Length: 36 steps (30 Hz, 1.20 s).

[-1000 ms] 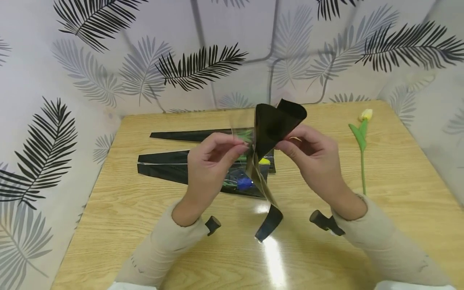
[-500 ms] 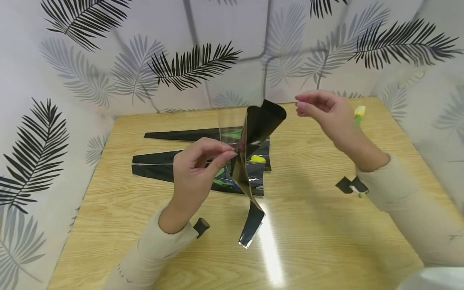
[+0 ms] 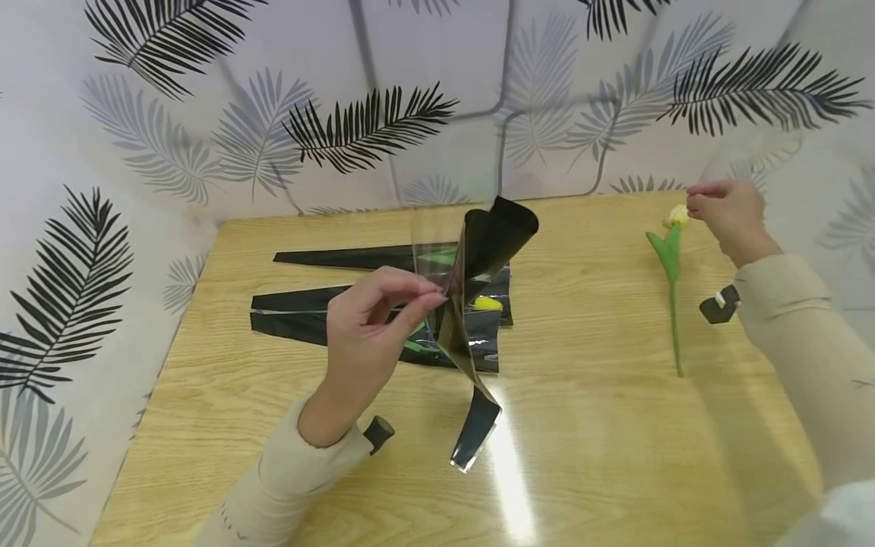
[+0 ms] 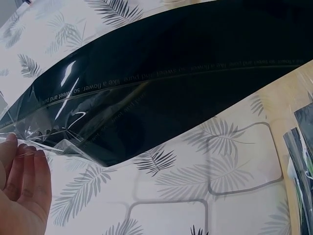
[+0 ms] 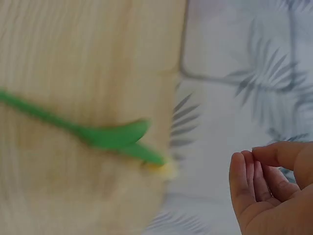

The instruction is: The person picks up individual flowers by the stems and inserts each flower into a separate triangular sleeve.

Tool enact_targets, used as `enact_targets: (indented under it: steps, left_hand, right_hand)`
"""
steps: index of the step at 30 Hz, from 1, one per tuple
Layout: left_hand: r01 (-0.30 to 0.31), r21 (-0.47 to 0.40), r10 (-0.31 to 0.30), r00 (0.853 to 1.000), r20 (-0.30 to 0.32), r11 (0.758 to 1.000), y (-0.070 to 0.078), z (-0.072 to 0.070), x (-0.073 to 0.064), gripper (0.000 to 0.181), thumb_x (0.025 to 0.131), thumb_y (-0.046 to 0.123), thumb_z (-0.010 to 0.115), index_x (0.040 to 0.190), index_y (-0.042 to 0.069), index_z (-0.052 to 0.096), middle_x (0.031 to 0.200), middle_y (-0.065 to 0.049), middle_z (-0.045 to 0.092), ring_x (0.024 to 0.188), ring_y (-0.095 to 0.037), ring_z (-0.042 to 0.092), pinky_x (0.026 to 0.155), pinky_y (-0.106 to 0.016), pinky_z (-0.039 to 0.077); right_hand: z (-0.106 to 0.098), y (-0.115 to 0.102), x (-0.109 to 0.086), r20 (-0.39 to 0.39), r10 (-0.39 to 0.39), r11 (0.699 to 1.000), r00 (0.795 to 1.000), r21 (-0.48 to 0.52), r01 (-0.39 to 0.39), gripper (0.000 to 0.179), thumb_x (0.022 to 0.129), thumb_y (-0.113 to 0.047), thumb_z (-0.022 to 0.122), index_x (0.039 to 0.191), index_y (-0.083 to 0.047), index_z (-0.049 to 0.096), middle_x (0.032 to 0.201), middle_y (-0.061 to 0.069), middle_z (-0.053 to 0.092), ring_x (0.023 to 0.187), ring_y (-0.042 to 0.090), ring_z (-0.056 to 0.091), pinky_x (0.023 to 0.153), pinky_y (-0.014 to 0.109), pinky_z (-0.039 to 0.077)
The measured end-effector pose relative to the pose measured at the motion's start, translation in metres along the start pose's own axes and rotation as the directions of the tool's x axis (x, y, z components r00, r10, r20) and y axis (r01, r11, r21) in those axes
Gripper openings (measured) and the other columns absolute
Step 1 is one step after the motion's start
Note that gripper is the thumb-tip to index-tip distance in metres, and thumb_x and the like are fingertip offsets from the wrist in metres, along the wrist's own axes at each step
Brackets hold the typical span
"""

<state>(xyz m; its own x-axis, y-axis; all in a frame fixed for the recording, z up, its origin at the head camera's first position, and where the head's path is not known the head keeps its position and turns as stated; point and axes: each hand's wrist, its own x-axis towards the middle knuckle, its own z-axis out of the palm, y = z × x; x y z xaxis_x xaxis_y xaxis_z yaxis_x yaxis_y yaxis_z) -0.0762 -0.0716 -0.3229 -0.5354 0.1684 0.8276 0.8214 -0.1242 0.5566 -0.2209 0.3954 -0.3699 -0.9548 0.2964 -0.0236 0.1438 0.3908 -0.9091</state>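
My left hand (image 3: 376, 334) pinches a black and clear plastic flower sleeve (image 3: 495, 235) between thumb and fingertips, above the table. In the left wrist view the sleeve (image 4: 186, 88) shows printed words along its black film, and the hand (image 4: 27, 181) holds its clear edge. At the right, a pale yellow artificial tulip (image 3: 673, 273) with green leaves lies on the table. My right hand (image 3: 731, 216) is just beside its bloom. In the right wrist view the right hand (image 5: 269, 181) holds nothing, fingers loosely bent, apart from the blurred tulip (image 5: 112, 137).
Several wrapped flowers in black sleeves (image 3: 287, 323) lie left of centre on the wooden table (image 3: 588, 441), partly hidden behind my left hand. A yellow bloom (image 3: 488, 303) shows in one. A leaf-patterned backdrop (image 3: 547, 76) rises along the table's back edge.
My right hand has let go of the sleeve and moved right to beside the tulip's bloom. The left hand has kept its pinch on the sleeve and shifted slightly left.
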Motion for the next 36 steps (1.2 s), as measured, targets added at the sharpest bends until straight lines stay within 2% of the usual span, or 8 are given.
enact_targets:
  steps: [8, 18, 22, 25, 28, 30, 33, 36]
  left_hand:
    - [0.005, 0.000, -0.005, 1.000, 0.006, 1.000, -0.004, -0.001, -0.004, 0.016, 0.081, 0.005, 0.070, 0.084, -0.008, 0.062, 0.081, -0.015, 0.064, 0.077, -0.017, 0.063, 0.070, -0.029, 0.054]
    - [0.030, -0.033, -0.029, 0.999, 0.013, 0.999, -0.009, 0.002, -0.010, 0.011, 0.077, -0.008, 0.070, 0.085, -0.008, 0.062, 0.082, -0.016, 0.064, 0.078, -0.019, 0.063, 0.070, -0.031, 0.054]
    - [0.032, -0.028, -0.032, 0.999, 0.011, 0.999, -0.011, 0.002, -0.011, 0.016, 0.073, -0.015, 0.070, 0.085, -0.008, 0.062, 0.083, -0.016, 0.064, 0.079, -0.020, 0.063, 0.071, -0.032, 0.054]
    - [0.030, -0.022, -0.030, 0.999, 0.011, 0.999, -0.012, 0.002, -0.010, 0.013, 0.075, -0.011, 0.070, 0.085, -0.008, 0.062, 0.083, -0.016, 0.064, 0.079, -0.020, 0.063, 0.071, -0.032, 0.054]
    - [0.032, -0.018, -0.032, 0.999, 0.012, 0.999, -0.013, 0.002, -0.010, 0.012, 0.079, -0.004, 0.070, 0.086, -0.008, 0.062, 0.083, -0.016, 0.064, 0.079, -0.019, 0.063, 0.072, -0.032, 0.054]
    - [0.036, -0.016, -0.036, 0.999, 0.011, 0.999, -0.014, 0.002, -0.009, 0.013, 0.081, 0.000, 0.070, 0.086, -0.008, 0.062, 0.083, -0.015, 0.064, 0.079, -0.019, 0.063, 0.072, -0.032, 0.054]
    - [0.044, -0.013, -0.044, 0.999, 0.013, 0.999, -0.015, 0.001, -0.009, 0.012, 0.080, -0.001, 0.070, 0.086, -0.008, 0.062, 0.082, -0.015, 0.064, 0.078, -0.019, 0.063, 0.072, -0.031, 0.054]
    - [0.054, -0.009, -0.054, 0.998, 0.019, 0.998, -0.016, 0.002, -0.010, 0.011, 0.078, -0.007, 0.070, 0.085, -0.007, 0.062, 0.082, -0.014, 0.064, 0.078, -0.020, 0.063, 0.072, -0.031, 0.054]
  right_hand:
    - [-0.020, 0.065, 0.012, 0.018, 0.119, 0.979, 0.993, -0.171, -0.114, 0.036, 0.094, -0.018, 0.051, 0.118, 0.009, 0.053, 0.066, -0.022, 0.056, 0.062, -0.007, 0.060, 0.062, 0.011, 0.049]
    - [-0.015, 0.090, 0.027, 0.041, 0.139, 0.979, 0.989, -0.155, -0.131, 0.034, 0.093, -0.012, 0.055, 0.114, 0.014, 0.054, 0.064, -0.015, 0.060, 0.060, -0.001, 0.062, 0.064, 0.020, 0.054]
    - [-0.011, 0.091, 0.030, 0.045, 0.140, 0.990, 0.989, -0.030, -0.139, 0.011, 0.091, -0.008, 0.057, 0.092, -0.002, 0.066, 0.061, -0.014, 0.061, 0.061, 0.001, 0.064, 0.067, 0.020, 0.054]
    - [-0.007, 0.089, 0.032, 0.068, 0.135, 0.989, 0.988, 0.048, -0.138, 0.022, 0.090, -0.008, 0.058, 0.071, -0.018, 0.063, 0.059, -0.014, 0.062, 0.061, 0.001, 0.064, 0.068, 0.019, 0.053]
    - [-0.003, 0.085, 0.035, 0.086, 0.133, 0.988, 0.987, 0.072, -0.140, 0.021, 0.088, -0.011, 0.062, 0.070, -0.020, 0.064, 0.061, -0.012, 0.064, 0.063, 0.002, 0.065, 0.070, 0.020, 0.053]
    - [0.000, 0.083, 0.037, 0.085, 0.130, 0.991, 0.988, 0.006, -0.130, 0.010, 0.087, -0.019, 0.065, 0.080, -0.012, 0.067, 0.063, -0.012, 0.063, 0.063, 0.001, 0.064, 0.069, 0.021, 0.053]
    - [0.004, 0.083, 0.041, 0.075, 0.116, 0.987, 0.990, -0.124, -0.106, 0.038, 0.086, -0.029, 0.067, 0.102, 0.005, 0.062, 0.062, -0.014, 0.062, 0.060, 0.000, 0.063, 0.065, 0.020, 0.053]
    - [0.006, 0.081, 0.041, 0.053, 0.095, 0.957, 0.994, -0.279, -0.076, 0.055, 0.087, -0.035, 0.064, 0.109, 0.015, 0.057, 0.058, -0.009, 0.063, 0.056, 0.002, 0.061, 0.055, 0.021, 0.052]
